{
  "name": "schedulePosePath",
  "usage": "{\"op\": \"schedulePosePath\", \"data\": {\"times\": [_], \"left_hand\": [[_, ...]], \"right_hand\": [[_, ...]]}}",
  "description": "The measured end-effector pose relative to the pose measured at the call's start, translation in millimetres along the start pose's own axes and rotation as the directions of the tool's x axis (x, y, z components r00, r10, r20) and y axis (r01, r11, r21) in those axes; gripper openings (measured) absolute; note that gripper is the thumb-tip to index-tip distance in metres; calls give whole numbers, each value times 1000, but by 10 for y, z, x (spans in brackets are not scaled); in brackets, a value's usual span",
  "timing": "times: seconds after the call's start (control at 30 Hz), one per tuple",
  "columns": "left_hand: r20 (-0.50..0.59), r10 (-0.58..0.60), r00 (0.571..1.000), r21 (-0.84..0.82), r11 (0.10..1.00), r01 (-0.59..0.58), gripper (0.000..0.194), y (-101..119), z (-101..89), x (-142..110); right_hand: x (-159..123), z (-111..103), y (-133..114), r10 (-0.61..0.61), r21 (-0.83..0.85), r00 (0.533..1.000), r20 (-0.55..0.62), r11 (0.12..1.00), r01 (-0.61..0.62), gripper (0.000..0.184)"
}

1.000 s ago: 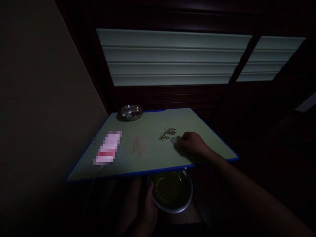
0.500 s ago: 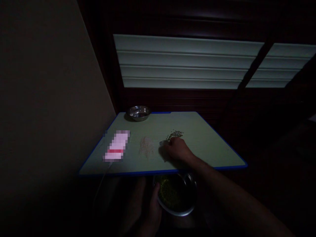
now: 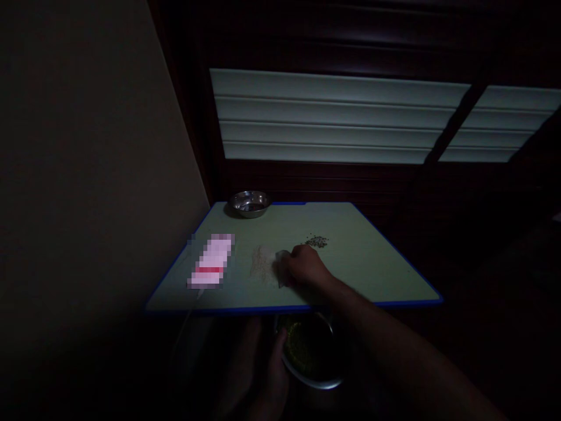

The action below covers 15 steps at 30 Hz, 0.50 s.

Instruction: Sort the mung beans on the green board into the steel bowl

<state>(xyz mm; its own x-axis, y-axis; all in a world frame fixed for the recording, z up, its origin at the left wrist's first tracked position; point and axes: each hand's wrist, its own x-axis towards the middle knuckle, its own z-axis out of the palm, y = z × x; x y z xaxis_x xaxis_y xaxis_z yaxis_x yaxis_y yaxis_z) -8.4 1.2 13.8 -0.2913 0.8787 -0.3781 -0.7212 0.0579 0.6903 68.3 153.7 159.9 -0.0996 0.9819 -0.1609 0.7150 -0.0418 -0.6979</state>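
My right hand [image 3: 307, 266] is closed on a thin, pale, flat piece [image 3: 281, 273], perhaps a card or scraper, standing on edge on the table. Its edge is at the right side of a thin spread of pale pinkish grains [image 3: 261, 263]. Just beyond the knuckles lies a small scatter of dark grains [image 3: 317, 241]. Below the table's near edge, my left hand [image 3: 277, 365] grips the left rim of a metal bowl [image 3: 325, 385], thumb over the rim. Small green grains [image 3: 304, 345] lie inside it; my right forearm and deep shade hide its right part.
The pale tabletop [image 3: 350, 257] has a blue edge. A steel bowl [image 3: 250, 204] stands at its far left corner. A lit phone-like object [image 3: 213, 261], blurred out, lies at the left with a cable [image 3: 189, 316] running off the front. A wall [image 3: 109, 146] rises at left.
My right hand has slid left with the flat piece, from near the dark grains to the pale grains. My left hand still holds the bowl below the table edge.
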Motion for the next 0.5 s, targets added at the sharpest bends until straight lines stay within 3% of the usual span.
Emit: {"op": "schedulePosePath", "data": {"times": [0.1,0.3,0.5], "left_hand": [[-7,23,1000,5,1000,-23,37,41,-29,-3],[0,21,1000,6,1000,-21,35,157,-141,-116],[-3,12,1000,5,1000,-12,34,86,-112,-85]], "right_hand": [[15,-114,49,-17,-43,998,-67,999,14,18],[90,-447,202,-48,67,998,-36,996,50,11],[320,-747,523,-245,-85,936,-253,969,231,7]]}}
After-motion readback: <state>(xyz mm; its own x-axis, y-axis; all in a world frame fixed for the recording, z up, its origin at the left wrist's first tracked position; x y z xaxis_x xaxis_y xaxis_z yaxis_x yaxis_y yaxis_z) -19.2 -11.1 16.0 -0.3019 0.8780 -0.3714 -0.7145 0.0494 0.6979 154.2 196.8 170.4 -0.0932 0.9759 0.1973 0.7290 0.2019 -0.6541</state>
